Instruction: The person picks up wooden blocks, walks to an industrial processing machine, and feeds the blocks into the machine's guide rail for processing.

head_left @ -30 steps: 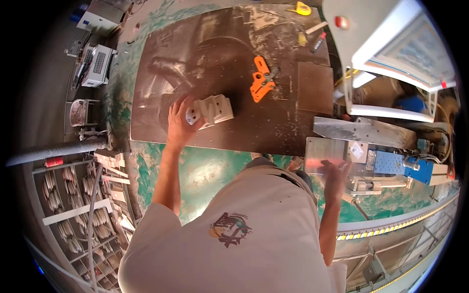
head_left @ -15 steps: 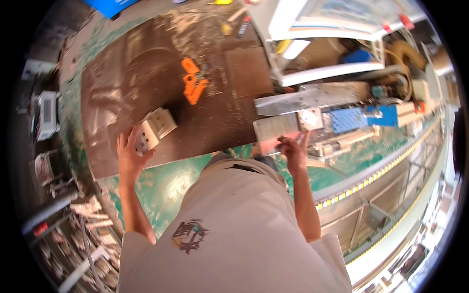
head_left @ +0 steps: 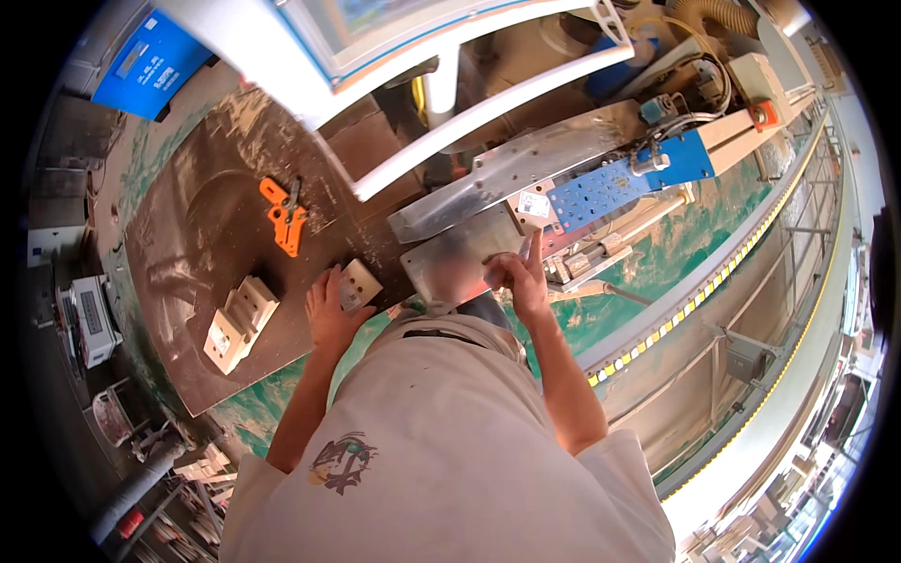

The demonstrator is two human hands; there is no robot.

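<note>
My left hand (head_left: 330, 314) has its fingers and thumb around a flat pale wooden block (head_left: 359, 283) with drilled holes and a label, at the near edge of the brown table. Left of it, a small group of similar wooden blocks (head_left: 241, 324) lies on the table. My right hand (head_left: 522, 283) is over the near side of a metal plate (head_left: 477, 246), index finger extended and the other fingers curled; what they hold, if anything, is hidden. Just beyond that fingertip, a labelled wooden block (head_left: 532, 205) sits against the blue perforated plate (head_left: 601, 195) of a machine.
An orange hand tool (head_left: 284, 218) lies on the brown table (head_left: 183, 249). A white-framed panel (head_left: 488, 117) overhangs the machine's far side. A long metal guard (head_left: 516, 169) runs beside the blue plate. A yellow-marked rail (head_left: 694, 324) crosses at right.
The view has shifted. My left hand has moved right with one wooden block, away from the others on the table. My right hand remains by the metal plate, its index finger extended.
</note>
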